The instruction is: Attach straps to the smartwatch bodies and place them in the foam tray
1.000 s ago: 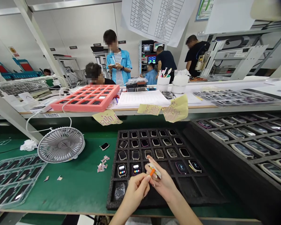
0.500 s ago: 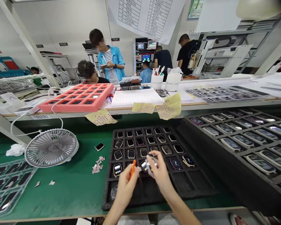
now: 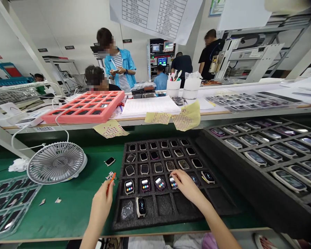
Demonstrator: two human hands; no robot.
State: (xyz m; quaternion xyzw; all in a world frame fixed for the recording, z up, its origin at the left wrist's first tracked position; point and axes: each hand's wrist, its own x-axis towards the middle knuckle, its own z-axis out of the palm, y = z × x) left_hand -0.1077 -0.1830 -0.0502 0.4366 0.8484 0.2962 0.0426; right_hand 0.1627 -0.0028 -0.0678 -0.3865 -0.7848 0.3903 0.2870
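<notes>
My left hand [image 3: 103,197] is closed around an orange tool [image 3: 113,178], its tip near small paper scraps [image 3: 109,176] on the green mat. Over the black foam tray [image 3: 168,221], the fingertips of my right hand [image 3: 185,183] touch a lit watch [image 3: 173,182] in the fourth row; whether they grip it is hidden. Left of it lie other lit watches, among them a purple-framed one [image 3: 160,183] and a silver one [image 3: 129,187]. A watch [image 3: 141,207] leans in a front-row compartment beside crumpled clear film [image 3: 126,211].
A round fan [image 3: 57,162] stands at the left, behind a clear tray of dark screens [image 3: 5,204]. One loose watch [image 3: 110,161] lies on the mat. At the right is another full foam tray [image 3: 264,147]. A shelf holds a pink tray [image 3: 103,117]; people are beyond it.
My left hand has moved left, away from the tray's middle, with the orange tool. My right hand has shifted slightly right and down onto a watch. Front compartments and lit watches are now uncovered.
</notes>
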